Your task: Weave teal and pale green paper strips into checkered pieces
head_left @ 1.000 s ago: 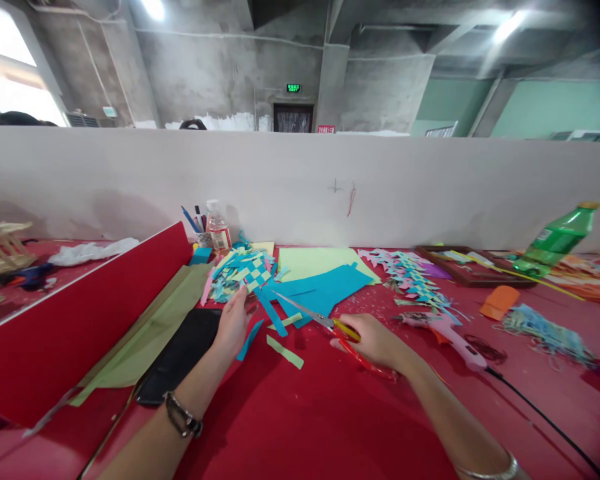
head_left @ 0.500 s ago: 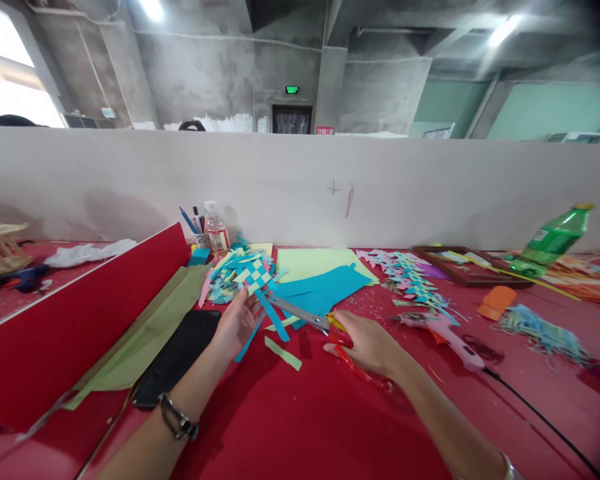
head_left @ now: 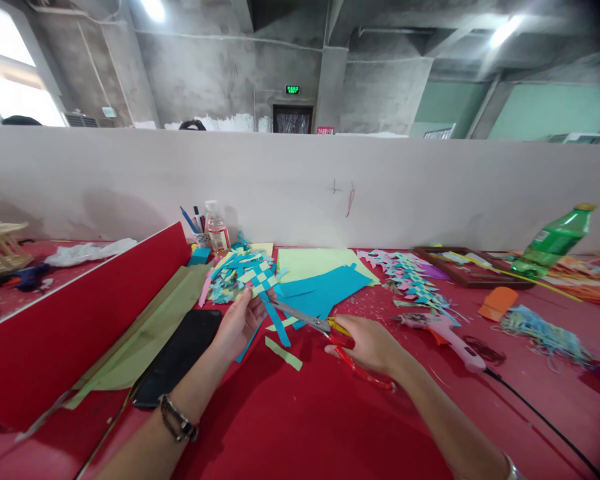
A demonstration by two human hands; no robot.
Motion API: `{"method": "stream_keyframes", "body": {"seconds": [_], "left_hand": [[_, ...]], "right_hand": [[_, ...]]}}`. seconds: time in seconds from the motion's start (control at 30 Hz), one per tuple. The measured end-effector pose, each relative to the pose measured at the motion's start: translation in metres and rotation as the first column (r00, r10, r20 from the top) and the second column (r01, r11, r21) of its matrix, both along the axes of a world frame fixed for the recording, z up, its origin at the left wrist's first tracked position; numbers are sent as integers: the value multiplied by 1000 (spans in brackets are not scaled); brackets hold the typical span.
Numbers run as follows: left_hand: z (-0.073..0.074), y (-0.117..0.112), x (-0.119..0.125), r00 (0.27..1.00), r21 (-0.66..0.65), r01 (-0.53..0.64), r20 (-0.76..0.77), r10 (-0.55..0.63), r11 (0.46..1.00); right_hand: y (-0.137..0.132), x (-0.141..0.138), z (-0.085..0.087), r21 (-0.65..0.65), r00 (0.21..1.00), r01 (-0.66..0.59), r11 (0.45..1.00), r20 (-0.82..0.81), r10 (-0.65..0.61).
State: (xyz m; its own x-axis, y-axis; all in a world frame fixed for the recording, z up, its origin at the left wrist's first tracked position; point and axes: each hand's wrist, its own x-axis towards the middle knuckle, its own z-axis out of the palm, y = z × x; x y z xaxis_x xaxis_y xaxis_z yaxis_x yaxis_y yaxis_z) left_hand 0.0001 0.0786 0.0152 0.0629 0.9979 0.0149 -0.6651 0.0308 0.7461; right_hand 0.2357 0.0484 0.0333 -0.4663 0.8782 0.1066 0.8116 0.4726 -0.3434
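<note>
Pinched in the fingers of my left hand (head_left: 240,321) is a woven paper piece (head_left: 261,277) in a blue and pale yellow check, with a blue strip (head_left: 279,323) hanging from it. My right hand (head_left: 367,343) is closed round the red and yellow handles of a pair of scissors (head_left: 305,316). The blades point left, their tips at the woven piece beside my left fingers. Whether they touch the paper I cannot tell. Below the blades a pale green strip (head_left: 283,353) lies on the red table, and blue paper sheets (head_left: 330,290) lie behind them.
Left of my hands are a black phone (head_left: 180,357) and a red upright board (head_left: 90,313). A pink glue gun (head_left: 447,333) with a black cord lies at right. Paper scraps (head_left: 225,273), a clear bottle (head_left: 217,230) and a green bottle (head_left: 555,243) stand or lie farther back.
The woven piece and my left fingers have shifted very slightly to the right. The scissors and my right hand have barely moved.
</note>
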Motion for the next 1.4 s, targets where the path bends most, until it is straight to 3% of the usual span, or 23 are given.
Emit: {"method": "stream_keyframes", "body": {"seconds": [0.43,1.23,1.4], "left_hand": [[0,-3,6,994,-29,-104,-19,104,994],[-9,0,7,993,12,-113,-31,113,994],[-9,-2,8,990,-52,-138,-12,138,989]], "right_hand": [[0,-1,1,-34,1000,-6,999,-19,5],[2,2,-4,-121,999,-27,992,-27,24],[2,2,-4,-97,1000,-26,995,-12,25]]}}
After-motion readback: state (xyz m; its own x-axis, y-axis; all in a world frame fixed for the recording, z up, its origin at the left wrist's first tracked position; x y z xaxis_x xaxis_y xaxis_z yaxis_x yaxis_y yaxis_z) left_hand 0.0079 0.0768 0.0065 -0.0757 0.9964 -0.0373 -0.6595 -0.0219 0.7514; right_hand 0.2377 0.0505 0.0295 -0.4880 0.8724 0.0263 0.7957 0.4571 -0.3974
